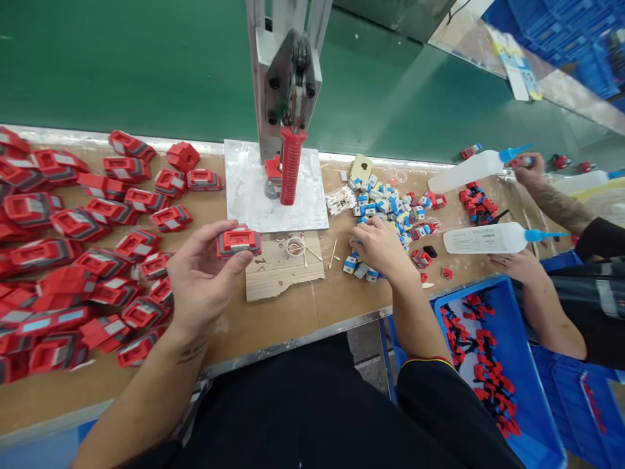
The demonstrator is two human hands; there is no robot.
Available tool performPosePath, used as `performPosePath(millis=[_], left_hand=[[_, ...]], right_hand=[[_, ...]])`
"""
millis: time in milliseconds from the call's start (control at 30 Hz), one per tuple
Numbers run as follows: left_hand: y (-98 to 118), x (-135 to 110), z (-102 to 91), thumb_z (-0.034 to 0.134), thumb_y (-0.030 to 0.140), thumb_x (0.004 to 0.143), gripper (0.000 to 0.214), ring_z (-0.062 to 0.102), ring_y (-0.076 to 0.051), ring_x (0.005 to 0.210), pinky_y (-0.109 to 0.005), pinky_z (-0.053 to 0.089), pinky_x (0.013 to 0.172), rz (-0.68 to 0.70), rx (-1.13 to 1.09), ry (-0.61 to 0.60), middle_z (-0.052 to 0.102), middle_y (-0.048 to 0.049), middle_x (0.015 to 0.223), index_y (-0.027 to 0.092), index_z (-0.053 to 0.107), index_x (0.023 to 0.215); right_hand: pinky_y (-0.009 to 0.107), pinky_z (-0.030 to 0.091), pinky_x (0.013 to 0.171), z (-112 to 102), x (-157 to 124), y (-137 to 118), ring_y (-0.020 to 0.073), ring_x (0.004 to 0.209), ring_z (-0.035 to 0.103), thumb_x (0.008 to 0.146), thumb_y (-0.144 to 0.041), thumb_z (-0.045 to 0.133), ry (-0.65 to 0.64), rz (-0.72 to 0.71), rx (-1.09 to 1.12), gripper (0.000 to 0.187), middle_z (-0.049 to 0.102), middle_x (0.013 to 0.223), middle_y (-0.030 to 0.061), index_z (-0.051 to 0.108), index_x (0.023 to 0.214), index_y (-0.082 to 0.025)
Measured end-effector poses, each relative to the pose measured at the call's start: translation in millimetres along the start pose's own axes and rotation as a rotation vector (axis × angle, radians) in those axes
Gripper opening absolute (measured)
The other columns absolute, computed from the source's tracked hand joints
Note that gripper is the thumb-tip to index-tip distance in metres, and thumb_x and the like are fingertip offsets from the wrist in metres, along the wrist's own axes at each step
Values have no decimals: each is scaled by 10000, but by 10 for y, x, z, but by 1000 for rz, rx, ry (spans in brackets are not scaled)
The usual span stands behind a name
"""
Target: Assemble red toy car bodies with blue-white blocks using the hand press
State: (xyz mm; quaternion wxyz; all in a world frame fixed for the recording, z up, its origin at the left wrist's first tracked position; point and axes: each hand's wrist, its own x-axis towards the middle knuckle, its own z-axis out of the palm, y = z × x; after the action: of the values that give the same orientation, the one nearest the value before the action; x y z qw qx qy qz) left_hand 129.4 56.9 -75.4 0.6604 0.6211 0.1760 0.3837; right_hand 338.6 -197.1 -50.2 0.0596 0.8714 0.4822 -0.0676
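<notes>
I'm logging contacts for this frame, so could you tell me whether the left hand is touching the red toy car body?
Touching. The head view shows the left hand gripping the red car body, fingers above it and thumb below.

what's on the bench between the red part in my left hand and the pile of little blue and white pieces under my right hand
In the head view, a cardboard scrap lies between the red part and the small pieces, with a small ring and thin sticks.
</notes>
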Motion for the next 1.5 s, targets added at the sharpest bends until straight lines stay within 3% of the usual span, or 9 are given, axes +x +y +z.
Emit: performPosePath(millis=[100, 167, 367, 500, 667, 867, 1133, 1333, 1500], left_hand=[[-26, -10, 10, 977, 392, 802, 388, 795, -176, 819, -293, 683, 756, 13, 0, -13, 824, -23, 976, 263, 816, 1131], [-48, -21, 7, 946, 419, 840, 384, 794, -184, 827, -303, 689, 762, 15, 1, -23, 816, -25, 988, 259, 796, 1155], [-64, -91, 67, 847, 440, 945, 411, 817, -200, 835, -334, 710, 784, -124, -151, -193, 816, -79, 1035, 217, 715, 1263], [-65, -109, 118, 830, 444, 958, 430, 788, -182, 743, -289, 687, 662, -149, -284, -299, 791, -72, 930, 185, 711, 1280], [-104, -110, 102, 879, 410, 912, 525, 772, -167, 778, -245, 644, 618, -148, -301, -277, 759, -75, 1051, 226, 686, 1364], [-101, -125, 96, 881, 421, 913, 561, 772, -168, 808, -230, 621, 629, -183, -322, -289, 762, -72, 1064, 254, 623, 1382], [-28, -112, 56, 810, 537, 958, 465, 743, -155, 688, -261, 614, 601, -276, -343, -420, 801, -79, 1002, 245, 633, 1273], [-4, -111, 67, 778, 607, 958, 487, 688, -133, 606, -260, 575, 558, -326, -338, -446, 816, -98, 994, 229, 671, 1246], [23, -127, 89, 793, 614, 943, 499, 665, -118, 567, -237, 539, 516, -384, -348, -446, 801, -76, 948, 222, 705, 1238]], right_hand=[[437, 473, 899, 8, 74, 12, 328, 1068, 658, 964, -99, 603, -16, -33, -8, 258, 827, 993, 141, 792, 1119, -184], [443, 506, 908, -28, 46, 61, 306, 1034, 679, 970, -126, 618, 83, -84, 170, 284, 826, 1008, 119, 775, 1194, -202], [332, 648, 732, -125, 65, -187, 185, 860, 757, 999, -344, 735, 763, -235, 1212, 205, 747, 983, -2, 698, 1201, -342], [205, 574, 444, -118, 251, -611, 164, 774, 777, 994, -441, 746, 606, -308, 1651, 254, 696, 987, -5, 646, 1216, -368], [196, 598, 450, 2, 350, -847, 174, 792, 809, 934, -476, 809, 352, -295, 1912, 267, 670, 965, -9, 648, 1070, -311], [218, 611, 500, 147, 346, -862, 187, 799, 820, 786, -567, 936, 289, -242, 1898, 481, 744, 1029, 6, 656, 1084, -314], [391, 711, 786, 94, 300, -994, 251, 975, 848, 855, -403, 910, 436, -289, 1789, 261, 837, 1136, 57, 733, 1017, -301], [466, 710, 798, 131, 301, -1021, 261, 931, 830, 919, -638, 774, 439, -295, 1806, 364, 805, 1045, 68, 695, 940, -283], [467, 710, 961, 98, 245, -1120, 260, 1115, 815, 913, -400, 855, 669, -354, 1627, 402, 771, 1162, 57, 664, 1263, -348]])
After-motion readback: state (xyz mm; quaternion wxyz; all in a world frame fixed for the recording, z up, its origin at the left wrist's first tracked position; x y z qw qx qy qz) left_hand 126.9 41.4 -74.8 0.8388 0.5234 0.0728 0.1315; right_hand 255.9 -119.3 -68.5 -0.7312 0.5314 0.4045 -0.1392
